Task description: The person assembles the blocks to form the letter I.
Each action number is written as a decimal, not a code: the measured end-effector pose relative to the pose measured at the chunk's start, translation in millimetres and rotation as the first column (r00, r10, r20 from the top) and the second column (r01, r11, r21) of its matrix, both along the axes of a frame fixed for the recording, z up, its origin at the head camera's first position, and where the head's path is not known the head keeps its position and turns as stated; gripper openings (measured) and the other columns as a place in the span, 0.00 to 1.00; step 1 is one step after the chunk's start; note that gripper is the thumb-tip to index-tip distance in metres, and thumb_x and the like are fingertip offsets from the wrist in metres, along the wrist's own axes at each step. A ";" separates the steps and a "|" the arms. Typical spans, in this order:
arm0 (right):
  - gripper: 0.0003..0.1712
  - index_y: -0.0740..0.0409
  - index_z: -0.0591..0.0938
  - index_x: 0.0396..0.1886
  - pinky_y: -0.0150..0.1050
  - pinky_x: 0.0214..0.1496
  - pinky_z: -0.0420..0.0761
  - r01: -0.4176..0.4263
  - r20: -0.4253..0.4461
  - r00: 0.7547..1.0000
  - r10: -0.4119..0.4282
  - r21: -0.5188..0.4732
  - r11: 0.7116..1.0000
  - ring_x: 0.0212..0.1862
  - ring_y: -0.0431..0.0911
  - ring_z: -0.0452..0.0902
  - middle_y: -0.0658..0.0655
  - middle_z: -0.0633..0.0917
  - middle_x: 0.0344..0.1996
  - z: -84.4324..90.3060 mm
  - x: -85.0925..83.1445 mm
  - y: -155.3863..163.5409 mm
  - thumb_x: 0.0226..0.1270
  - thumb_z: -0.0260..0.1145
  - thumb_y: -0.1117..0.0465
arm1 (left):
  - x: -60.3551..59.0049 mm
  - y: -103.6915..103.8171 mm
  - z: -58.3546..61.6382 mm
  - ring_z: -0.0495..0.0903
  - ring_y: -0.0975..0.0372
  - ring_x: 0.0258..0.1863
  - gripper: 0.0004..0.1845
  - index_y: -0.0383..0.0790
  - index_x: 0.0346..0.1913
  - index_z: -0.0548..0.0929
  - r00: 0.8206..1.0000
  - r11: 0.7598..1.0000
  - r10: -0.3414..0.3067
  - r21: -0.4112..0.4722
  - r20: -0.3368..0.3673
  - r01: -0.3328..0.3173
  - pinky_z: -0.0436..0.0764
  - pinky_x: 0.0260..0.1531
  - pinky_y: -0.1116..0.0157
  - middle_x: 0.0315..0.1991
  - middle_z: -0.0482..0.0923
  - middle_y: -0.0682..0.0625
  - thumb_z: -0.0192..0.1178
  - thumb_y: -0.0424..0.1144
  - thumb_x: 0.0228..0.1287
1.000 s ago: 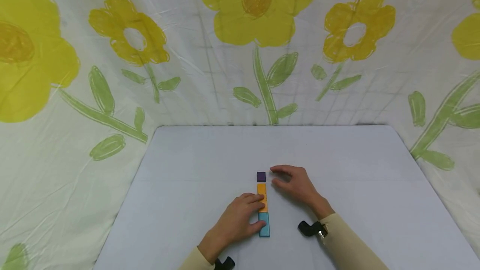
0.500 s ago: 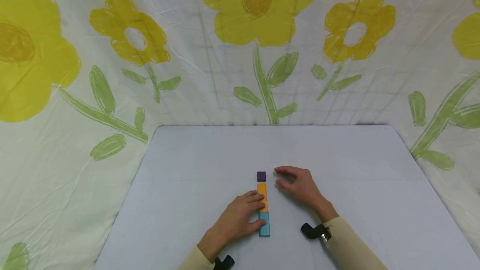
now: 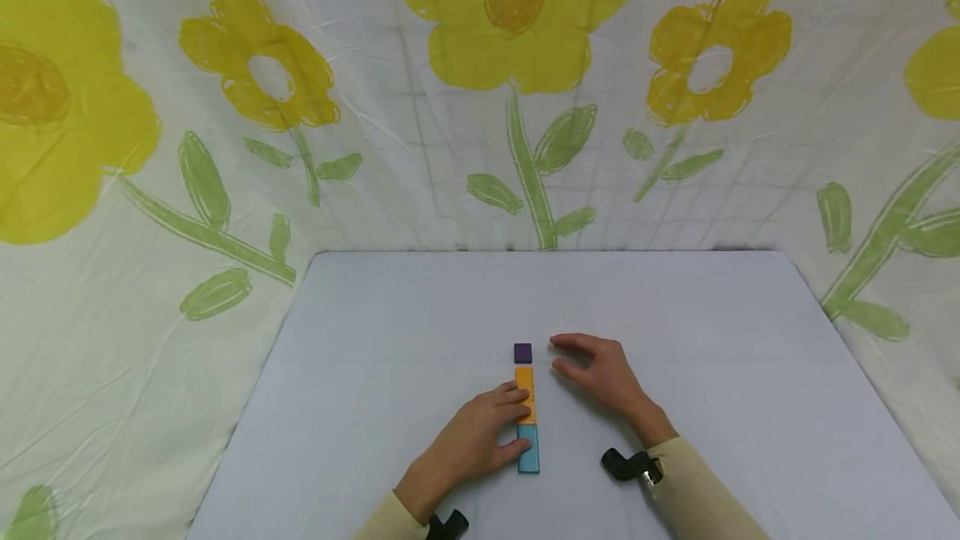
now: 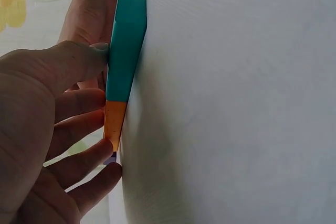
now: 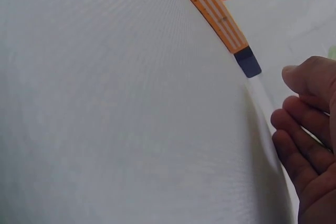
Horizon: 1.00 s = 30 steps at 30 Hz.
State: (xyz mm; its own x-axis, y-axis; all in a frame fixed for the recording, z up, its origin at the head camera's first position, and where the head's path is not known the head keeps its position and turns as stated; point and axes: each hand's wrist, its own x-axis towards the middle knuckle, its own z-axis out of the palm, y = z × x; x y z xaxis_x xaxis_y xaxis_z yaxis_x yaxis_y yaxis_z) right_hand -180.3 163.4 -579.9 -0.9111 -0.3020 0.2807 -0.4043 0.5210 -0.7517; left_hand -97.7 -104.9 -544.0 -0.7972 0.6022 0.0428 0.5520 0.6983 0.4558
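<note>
Three blocks stand in a line on the white table: a teal block [image 3: 528,462] nearest the person, an orange block [image 3: 524,377] end to end with it, and a small dark purple block [image 3: 522,353] a little way beyond. My left hand [image 3: 472,433] rests from the left side, its thumb on the teal block [image 4: 126,51] and its fingertips on the orange one. Apart from every block, my right hand [image 3: 603,369] hovers to the right of the purple block with fingers relaxed and nothing held. The orange block's side [image 5: 215,9] shows pale stripes in the right wrist view.
The white tabletop [image 3: 375,315] stretches around the blocks on every side. Behind it hangs a white cloth [image 3: 450,215] printed with yellow flowers. A black wrist camera [image 3: 628,463] sits on the right wrist, another [image 3: 450,526] on the left.
My right hand has drawn slightly right, away from the purple block, then stayed nearly still. My left hand and the blocks have hardly moved.
</note>
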 end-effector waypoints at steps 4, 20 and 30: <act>0.20 0.53 0.92 0.59 0.55 0.66 0.88 0.003 0.010 1.000 -0.003 -0.004 1.000 0.60 0.50 0.91 0.49 0.94 0.54 -0.4 -0.8 -0.3 0.68 0.82 0.60 | 0.5 -1.9 -1.1 0.78 0.54 0.76 0.23 0.41 0.63 0.90 1.000 1.000 -0.007 0.007 -0.015 0.007 0.81 0.74 0.54 0.73 0.83 0.50 0.73 0.49 0.73; 0.22 0.59 0.88 0.65 0.63 0.64 0.87 0.163 -0.193 0.971 -0.141 0.103 0.981 0.62 0.59 0.87 0.60 0.91 0.62 53.6 17.7 23.8 0.75 0.75 0.58 | -19.7 -44.3 41.1 0.84 0.51 0.68 0.18 0.42 0.62 0.89 0.924 0.947 0.283 0.228 -0.259 -0.226 0.87 0.66 0.48 0.67 0.86 0.46 0.72 0.43 0.75; 0.41 0.63 0.74 0.79 0.76 0.75 0.69 0.381 -0.526 0.820 -0.227 0.206 0.901 0.76 0.73 0.68 0.73 0.74 0.76 145.6 27.8 58.1 0.77 0.66 0.44 | -29.7 -86.0 114.8 0.78 0.39 0.71 0.24 0.32 0.69 0.83 0.691 0.828 0.542 0.446 -0.478 -0.341 0.79 0.69 0.34 0.69 0.82 0.36 0.65 0.40 0.75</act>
